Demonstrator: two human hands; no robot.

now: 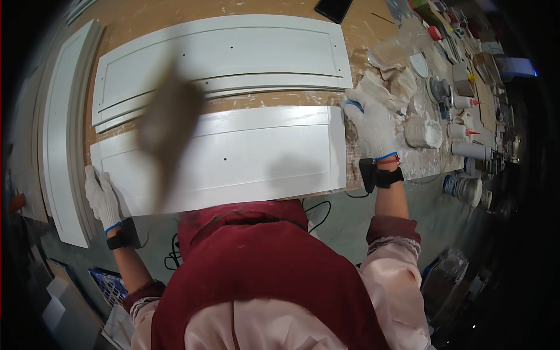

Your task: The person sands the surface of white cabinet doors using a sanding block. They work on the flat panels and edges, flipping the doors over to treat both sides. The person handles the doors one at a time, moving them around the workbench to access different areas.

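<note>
**White panel gripped at both ends, near edge of bench**

White-painted cabinet door panel lying flat on the near part of the bench, overhanging its near edge slightly. Left hand, in a white knit glove, wrapped over the panel's left near corner. Right hand, gloved likewise, closed on the right far corner, something blue at the fingertips, not identifiable. Second white panel farther back, apart from the first; third panel leaning at far left. Cloths, tubs and squeeze bottles crowded at right. Dark blurred shape across the left of view, unclear.

Judged step: positioning or lifting the near panel. Next move calls for an even two-handed hold, kept level, clear of the far panel and the right-hand clutter.
</note>
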